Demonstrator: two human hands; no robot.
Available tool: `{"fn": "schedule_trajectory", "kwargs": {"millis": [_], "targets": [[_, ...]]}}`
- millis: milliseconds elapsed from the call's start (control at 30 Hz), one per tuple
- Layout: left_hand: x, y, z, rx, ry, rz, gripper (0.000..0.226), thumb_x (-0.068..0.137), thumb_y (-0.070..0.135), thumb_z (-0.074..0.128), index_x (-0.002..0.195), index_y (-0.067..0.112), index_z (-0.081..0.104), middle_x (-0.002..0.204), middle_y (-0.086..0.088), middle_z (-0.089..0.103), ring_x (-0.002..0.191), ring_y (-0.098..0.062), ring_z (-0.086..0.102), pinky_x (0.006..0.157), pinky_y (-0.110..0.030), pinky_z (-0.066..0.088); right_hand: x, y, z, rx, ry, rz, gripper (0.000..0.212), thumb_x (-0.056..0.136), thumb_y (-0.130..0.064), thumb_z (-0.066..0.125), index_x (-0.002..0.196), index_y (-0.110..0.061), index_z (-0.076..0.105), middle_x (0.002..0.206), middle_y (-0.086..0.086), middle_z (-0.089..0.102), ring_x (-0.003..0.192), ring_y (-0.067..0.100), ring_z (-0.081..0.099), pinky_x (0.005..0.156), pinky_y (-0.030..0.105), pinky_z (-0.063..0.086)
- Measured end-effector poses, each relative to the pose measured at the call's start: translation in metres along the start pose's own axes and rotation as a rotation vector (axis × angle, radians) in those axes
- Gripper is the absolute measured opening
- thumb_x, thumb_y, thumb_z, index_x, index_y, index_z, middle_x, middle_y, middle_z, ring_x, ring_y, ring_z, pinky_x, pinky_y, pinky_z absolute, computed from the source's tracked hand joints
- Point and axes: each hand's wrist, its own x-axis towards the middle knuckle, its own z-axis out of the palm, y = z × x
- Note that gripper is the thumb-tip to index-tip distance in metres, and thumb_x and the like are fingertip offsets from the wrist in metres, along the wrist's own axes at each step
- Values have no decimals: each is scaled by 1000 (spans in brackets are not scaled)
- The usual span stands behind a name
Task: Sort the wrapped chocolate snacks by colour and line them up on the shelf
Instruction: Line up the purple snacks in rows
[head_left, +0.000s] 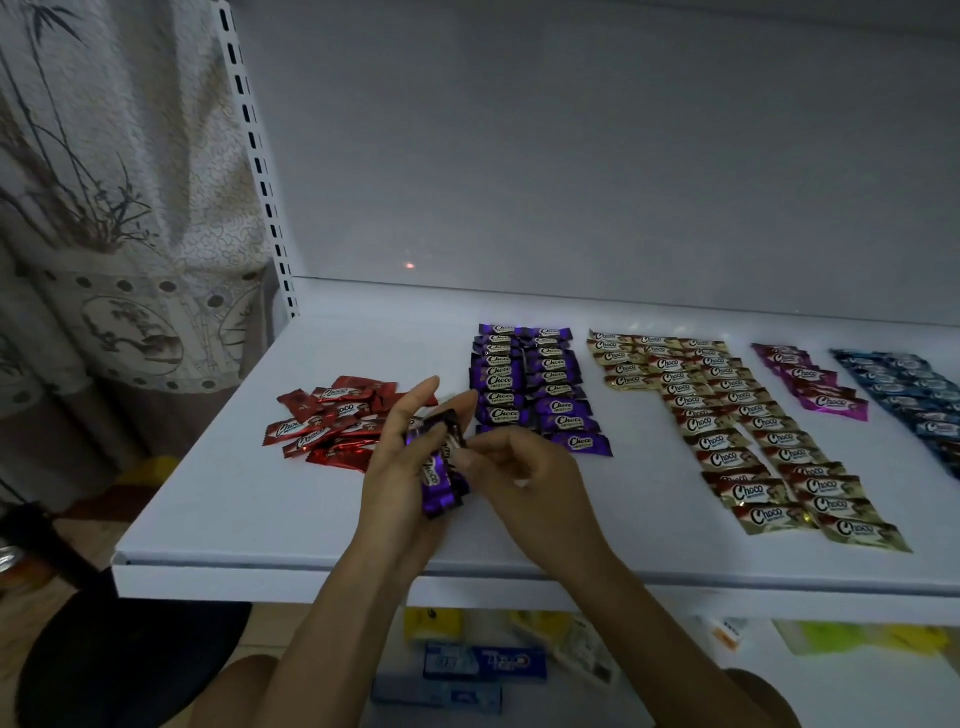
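Note:
My left hand (400, 467) holds a small stack of purple wrapped snacks (441, 473) above the white shelf (234, 499). My right hand (524, 473) pinches the top snack of that stack with thumb and fingertips. Behind the hands, purple snacks (535, 389) lie in two rows. A loose heap of red snacks (332, 421) sits to the left. Gold snacks (737, 421) run in long rows to the right, then a short pink row (810, 384) and blue rows (909, 395) at the far right edge.
The shelf has a white back panel (571, 156) and a slotted upright (254, 156) at its left. A patterned curtain (104, 208) hangs left of it. Below the front edge, a lower shelf holds boxed goods (483, 662). A dark round stool (119, 660) stands at lower left.

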Motion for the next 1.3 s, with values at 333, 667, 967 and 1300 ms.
{"fn": "schedule_trajectory", "kwargs": {"millis": [333, 667, 967, 1300], "targets": [[0, -1, 0, 20, 91, 6, 28, 97, 7, 43, 120, 17, 57, 112, -5, 71, 95, -17, 71, 72, -26, 58, -3, 5, -34, 51, 85, 144, 26, 90, -11, 60, 113, -20, 65, 86, -11, 66, 79, -1, 63, 69, 13, 50], [-1, -3, 6, 341, 91, 44, 30, 98, 2, 40, 115, 17, 60, 83, -1, 69, 48, -8, 43, 40, -19, 35, -21, 7, -58, -427, -127, 3, 19, 93, -17, 56, 104, -19, 71, 82, -9, 68, 66, 0, 63, 68, 17, 51], [-4, -5, 5, 343, 88, 74, 30, 100, 1, 37, 121, 10, 56, 80, -1, 65, 45, -7, 38, 37, -17, 31, -19, 18, -51, -751, -192, -307, 23, 92, -15, 57, 110, -17, 71, 105, 3, 67, 98, 20, 58, 86, 30, 41], [-6, -4, 7, 303, 105, 111, 28, 99, 1, 39, 113, 13, 60, 76, 1, 67, 49, -9, 48, 44, -19, 39, -4, 31, -34, -938, -78, -317, 38, 97, -16, 44, 133, -23, 53, 119, 3, 55, 111, 22, 47, 88, 28, 34]]}}
